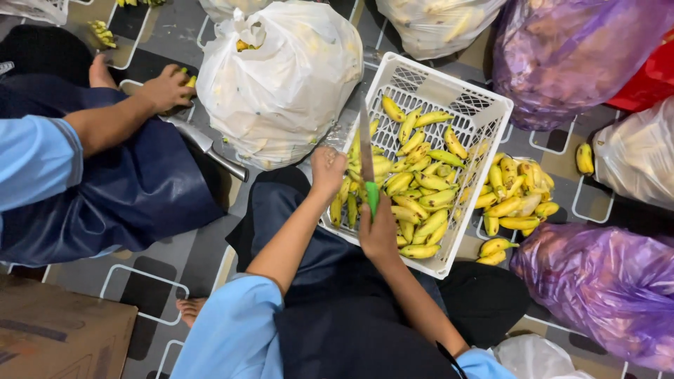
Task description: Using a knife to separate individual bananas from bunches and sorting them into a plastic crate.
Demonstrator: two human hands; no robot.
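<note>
From the head view, our right hand (380,231) is wrapped tight around the knife (366,158) (green handle), its blade running away from us over the white crate (484,105); our left hand (327,170), at the crate's near-left rim just left of the blade, pinches a banana cluster (344,200)

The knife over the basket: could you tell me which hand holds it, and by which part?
The right hand holds the knife by its green handle.

White plastic lattice crate (484,112), matt; knife (366,158) blade probably metal, its green handle glossy plastic; thin crinkled plastic bags (281,84).
</note>
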